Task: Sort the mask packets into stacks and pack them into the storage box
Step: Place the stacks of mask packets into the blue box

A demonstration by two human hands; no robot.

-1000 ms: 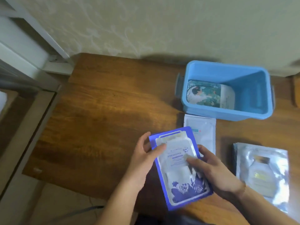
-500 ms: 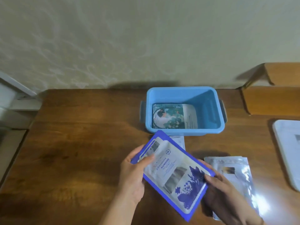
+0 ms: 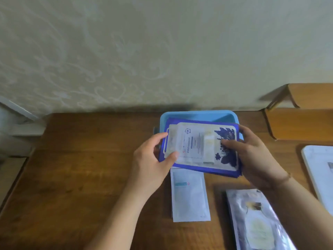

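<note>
A stack of blue and white mask packets point(image 3: 196, 145) is held level over the light blue storage box point(image 3: 198, 115), hiding most of its inside. My left hand point(image 3: 151, 159) grips the stack's left end, thumb on top. My right hand point(image 3: 252, 154) grips the right end, fingers over the dark blue flower print. A white mask packet point(image 3: 189, 195) lies flat on the wooden table point(image 3: 81, 168) just in front of the box. A stack of silver foil mask packets point(image 3: 255, 222) lies to its right, near the front edge.
The box stands against the patterned wall at the table's back. A wooden shelf or box point(image 3: 299, 112) stands at the back right. A white flat object point(image 3: 320, 170) lies at the right edge. The table's left edge drops off near a window frame point(image 3: 18, 112).
Both hands have carried the blue stack away from me and turned it sideways, from above the table's front to over the storage box. The camera has tilted up and shifted right.
</note>
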